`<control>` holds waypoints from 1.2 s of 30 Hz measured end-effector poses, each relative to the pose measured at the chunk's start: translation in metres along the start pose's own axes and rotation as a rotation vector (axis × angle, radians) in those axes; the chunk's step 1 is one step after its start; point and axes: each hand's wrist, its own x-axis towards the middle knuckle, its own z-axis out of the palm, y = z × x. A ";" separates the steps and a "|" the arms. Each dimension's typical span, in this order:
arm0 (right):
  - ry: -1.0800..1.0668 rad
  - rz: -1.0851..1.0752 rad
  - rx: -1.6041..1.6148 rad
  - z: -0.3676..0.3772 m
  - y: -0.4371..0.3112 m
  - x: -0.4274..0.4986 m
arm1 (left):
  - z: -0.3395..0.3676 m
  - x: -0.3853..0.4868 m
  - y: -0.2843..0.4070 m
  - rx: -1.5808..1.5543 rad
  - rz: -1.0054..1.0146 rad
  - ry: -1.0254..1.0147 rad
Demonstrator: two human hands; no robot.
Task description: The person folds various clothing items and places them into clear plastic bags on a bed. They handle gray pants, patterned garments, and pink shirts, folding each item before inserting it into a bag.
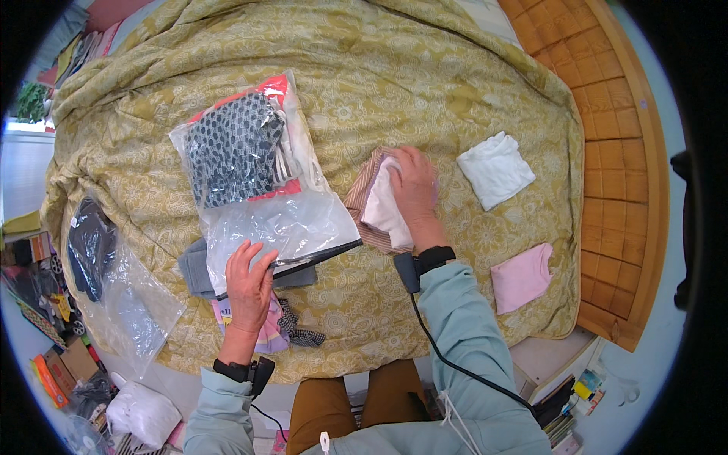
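Note:
A clear plastic bag [273, 222] with a dark strip along its mouth lies on the patterned bedspread. Inside it are a black-and-grey patterned garment [233, 151] and some red and striped cloth. My left hand [250, 284] holds the bag's near edge at the mouth. To the right, my right hand [414, 185] grips a small stack made of a folded white garment [382, 207] over a brown striped garment [361, 199]; its palm hides part of the stack. Under the bag's mouth lies a grey folded garment [196, 267], with a pink-and-purple printed garment [273, 338] nearer me.
A folded white garment [496, 170] and a folded pink garment [522, 278] lie on the bedspread [369, 102] at right. Farther left is another clear bag [133, 307] holding dark clothing [91, 250]. A wooden headboard [611, 170] borders the right side. Cables run from both wrists.

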 end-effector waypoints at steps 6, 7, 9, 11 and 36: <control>0.105 0.138 0.129 0.020 -0.036 -0.040 | 0.004 0.004 0.003 -0.031 -0.013 -0.002; 0.101 0.154 0.144 0.025 -0.037 -0.046 | 0.004 0.004 0.003 -0.030 -0.012 -0.004; 0.047 0.183 -0.007 0.032 -0.029 -0.052 | 0.003 0.006 0.003 -0.027 -0.012 -0.001; -0.018 0.160 -0.155 0.036 -0.017 -0.053 | 0.001 0.007 0.002 -0.027 -0.016 0.008; -0.230 0.106 -0.216 0.039 0.006 -0.054 | -0.012 0.003 0.009 0.015 -0.027 -0.052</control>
